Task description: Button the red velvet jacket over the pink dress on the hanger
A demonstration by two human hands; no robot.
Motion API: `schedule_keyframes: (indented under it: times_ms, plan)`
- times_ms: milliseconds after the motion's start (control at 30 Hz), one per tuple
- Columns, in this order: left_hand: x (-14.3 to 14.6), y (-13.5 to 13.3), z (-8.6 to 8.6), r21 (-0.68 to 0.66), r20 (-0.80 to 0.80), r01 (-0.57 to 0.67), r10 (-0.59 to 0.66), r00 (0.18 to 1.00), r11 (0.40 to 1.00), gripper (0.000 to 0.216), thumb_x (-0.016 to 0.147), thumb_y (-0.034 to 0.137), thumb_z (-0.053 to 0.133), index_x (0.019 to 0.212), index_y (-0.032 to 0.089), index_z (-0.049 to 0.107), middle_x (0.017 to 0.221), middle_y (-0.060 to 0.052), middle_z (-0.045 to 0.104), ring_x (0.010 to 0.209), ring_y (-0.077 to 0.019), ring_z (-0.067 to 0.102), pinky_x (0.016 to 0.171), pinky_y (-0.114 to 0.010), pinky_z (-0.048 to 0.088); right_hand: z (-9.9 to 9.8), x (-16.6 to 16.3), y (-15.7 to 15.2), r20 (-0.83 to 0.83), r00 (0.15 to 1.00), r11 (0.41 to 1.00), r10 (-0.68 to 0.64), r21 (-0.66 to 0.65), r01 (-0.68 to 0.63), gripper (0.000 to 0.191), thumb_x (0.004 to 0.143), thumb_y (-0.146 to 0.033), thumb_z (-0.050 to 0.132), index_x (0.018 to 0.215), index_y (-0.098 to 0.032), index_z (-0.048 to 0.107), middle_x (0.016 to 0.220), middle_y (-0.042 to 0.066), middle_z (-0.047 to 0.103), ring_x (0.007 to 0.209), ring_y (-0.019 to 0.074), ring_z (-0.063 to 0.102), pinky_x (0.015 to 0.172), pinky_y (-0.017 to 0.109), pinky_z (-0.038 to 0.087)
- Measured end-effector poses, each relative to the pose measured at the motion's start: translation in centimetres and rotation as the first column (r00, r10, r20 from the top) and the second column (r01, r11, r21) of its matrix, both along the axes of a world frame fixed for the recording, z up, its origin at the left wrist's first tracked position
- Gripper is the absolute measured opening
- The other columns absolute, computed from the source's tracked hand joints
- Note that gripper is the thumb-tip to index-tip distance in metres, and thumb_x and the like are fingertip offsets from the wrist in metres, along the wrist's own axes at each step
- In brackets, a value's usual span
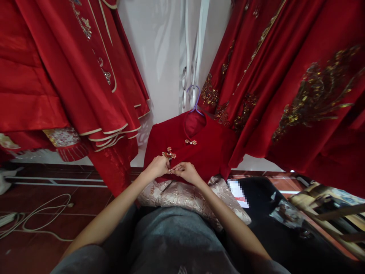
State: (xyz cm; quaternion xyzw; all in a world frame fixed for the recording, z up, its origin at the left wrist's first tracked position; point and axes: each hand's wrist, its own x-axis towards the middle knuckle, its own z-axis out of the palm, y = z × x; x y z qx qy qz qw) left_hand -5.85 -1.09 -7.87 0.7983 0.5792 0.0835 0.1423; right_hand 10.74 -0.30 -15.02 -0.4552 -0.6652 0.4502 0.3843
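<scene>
Both our hands, left hand [157, 166] and right hand [187, 171], pinch a small clasp [170, 171] on the red jacket [212, 154] lying over the cushion [182, 197]; we judge fastening is underway, needing fine fingertip alignment.

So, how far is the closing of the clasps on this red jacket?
Done: the collar clasp and the second clasp look closed on the red jacket. In hand: the left hand and right hand pinch a third clasp just below. Left: the jacket's lower front is hidden by the hands and the pale brocade cloth, so I cannot tell how many remain.
</scene>
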Motion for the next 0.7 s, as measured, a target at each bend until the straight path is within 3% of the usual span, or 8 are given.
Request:
schedule_keyframes:
  times_ms: [167,467,700]
  plan:
    - [0.3,-0.3,0.6,-0.01,-0.035,-0.063,0.063,0.997,0.998,0.004,0.066,0.021,0.076,0.069,0.02,0.074,0.072,-0.003,0.073,0.074,-0.0172,0.067,0.062,-0.023,0.04,-0.1,-0.2,-0.2,0.035,0.998,0.997,-0.046,0.058,0.044,0.014,0.067,-0.022,0.074,0.079,-0.015,0.071,0.079,0.006,0.075,0.074,0.0184,0.071,0.074,0.03,0.056]
    - [0.1,0.4,-0.3,0.076,-0.024,-0.152,0.154,0.988,0.986,0.003,0.066,0.024,0.076,0.068,0.022,0.074,0.075,-0.003,0.074,0.076,-0.017,0.068,0.065,-0.022,0.043,-1.1,-1.3,-0.5,-0.038,0.987,0.977,-0.159,0.135,0.162,0.008,0.07,-0.017,0.066,0.077,-0.016,0.069,0.077,0.004,0.074,0.072,0.0174,0.071,0.073,0.027,0.055]
    - [-0.4,0.6,-0.2,-0.015,0.126,-0.157,0.157,0.98,0.988,0.006,0.062,0.024,0.076,0.067,0.022,0.072,0.071,0.0,0.073,0.077,-0.0179,0.069,0.064,-0.022,0.046,-1.0,-1.2,-0.6,0.0,0.987,0.981,-0.158,0.115,0.157,0.006,0.069,-0.018,0.067,0.075,-0.017,0.067,0.079,0.005,0.074,0.076,0.0191,0.071,0.077,0.03,0.056]
